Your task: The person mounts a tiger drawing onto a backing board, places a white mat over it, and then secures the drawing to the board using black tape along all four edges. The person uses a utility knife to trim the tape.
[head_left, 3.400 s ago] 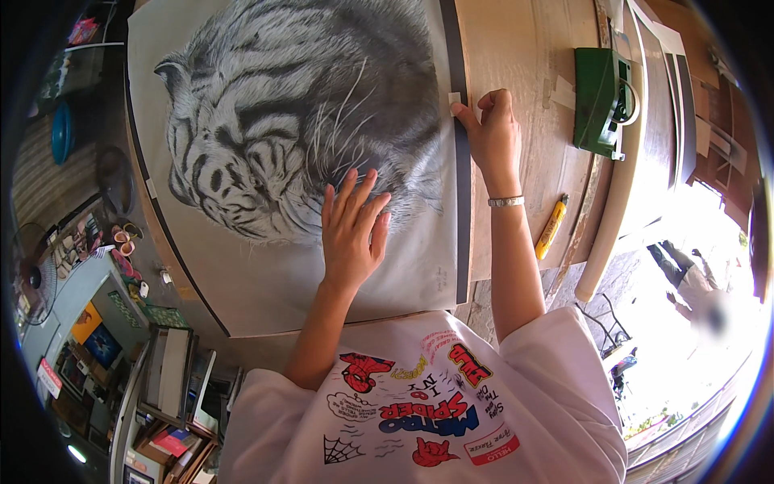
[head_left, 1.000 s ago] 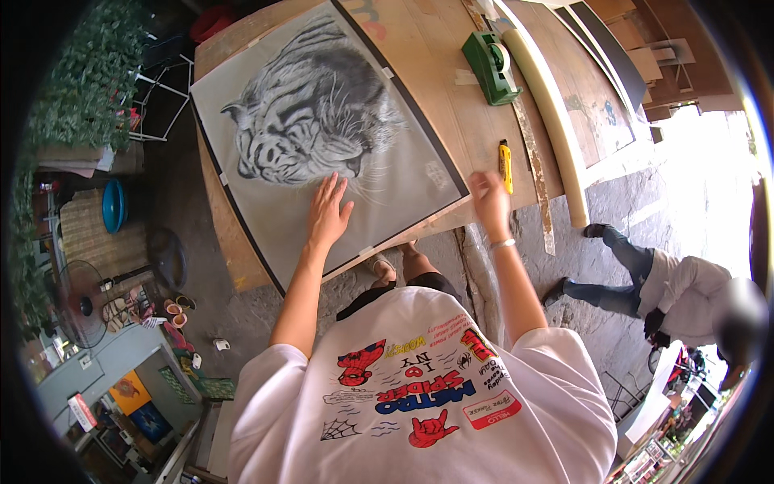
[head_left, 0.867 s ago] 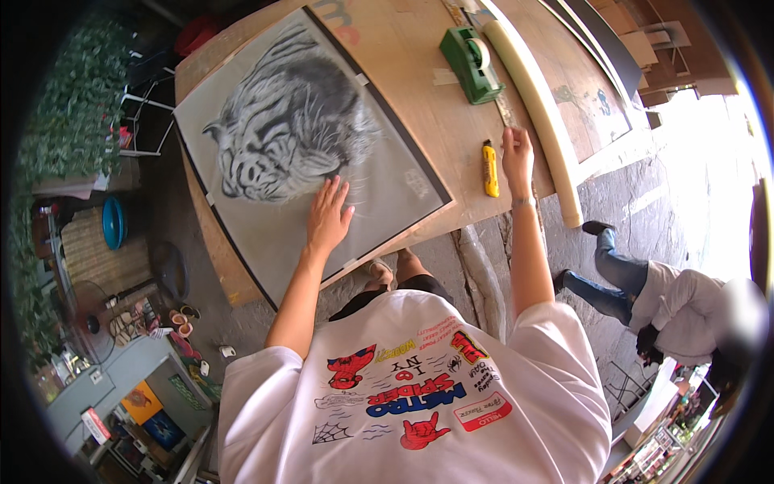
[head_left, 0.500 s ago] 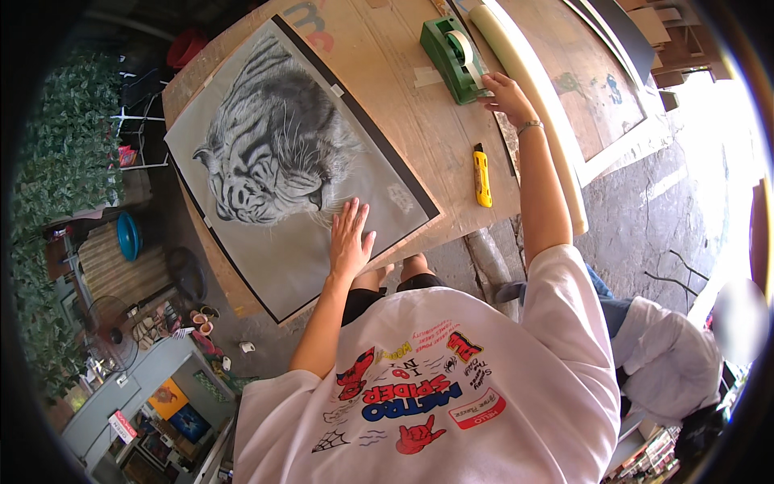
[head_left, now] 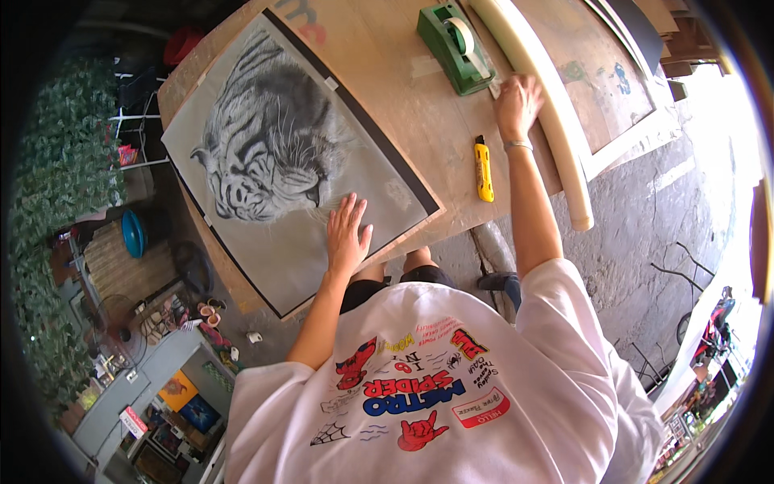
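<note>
Our left hand (head_left: pixel 347 234) lies flat, fingers spread, on the tiger drawing (head_left: pixel 278 153). At one o'clock, our right hand (head_left: pixel 517 101) reaches beside the green tape dispenser (head_left: pixel 454 47); its grip we cannot tell. A yellow utility knife (head_left: pixel 483 169) lies between.

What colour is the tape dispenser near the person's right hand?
Green; the tape dispenser shows clearly in the head view.

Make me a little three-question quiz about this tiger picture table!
1. True or false: the left hand lies flat on the grey tiger drawing.
2. What does the right hand reach beside? A) green tape dispenser B) blue bowl C) red cup
3. Fill in: the yellow utility knife lies on the wooden ____.

Key: 1 true; 2 A; 3 board.
</note>
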A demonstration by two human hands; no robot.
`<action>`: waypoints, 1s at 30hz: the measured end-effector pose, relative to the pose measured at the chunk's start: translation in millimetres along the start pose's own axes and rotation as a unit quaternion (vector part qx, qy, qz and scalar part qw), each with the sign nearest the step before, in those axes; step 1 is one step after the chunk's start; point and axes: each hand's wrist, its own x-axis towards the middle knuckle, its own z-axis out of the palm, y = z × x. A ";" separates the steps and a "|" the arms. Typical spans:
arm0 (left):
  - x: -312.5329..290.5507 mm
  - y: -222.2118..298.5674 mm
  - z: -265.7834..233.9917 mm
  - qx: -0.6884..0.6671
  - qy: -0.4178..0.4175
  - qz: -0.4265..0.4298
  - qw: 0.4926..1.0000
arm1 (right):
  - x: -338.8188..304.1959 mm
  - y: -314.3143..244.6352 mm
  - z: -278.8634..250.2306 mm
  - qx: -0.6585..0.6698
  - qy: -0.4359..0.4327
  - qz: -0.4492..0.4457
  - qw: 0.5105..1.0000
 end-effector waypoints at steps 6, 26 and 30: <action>4.2 6.6 -7.6 0.002 -0.017 0.024 1.000 | -53.5 0.7 -31.2 0.213 0.002 0.124 0.969; 66.2 4.8 34.4 -0.046 -0.043 0.326 0.943 | -234.0 -106.6 -76.6 0.321 -0.299 0.238 0.867; 66.1 3.4 34.4 -0.042 -0.043 0.330 0.942 | -235.5 -108.9 -73.4 0.328 -0.305 0.246 0.859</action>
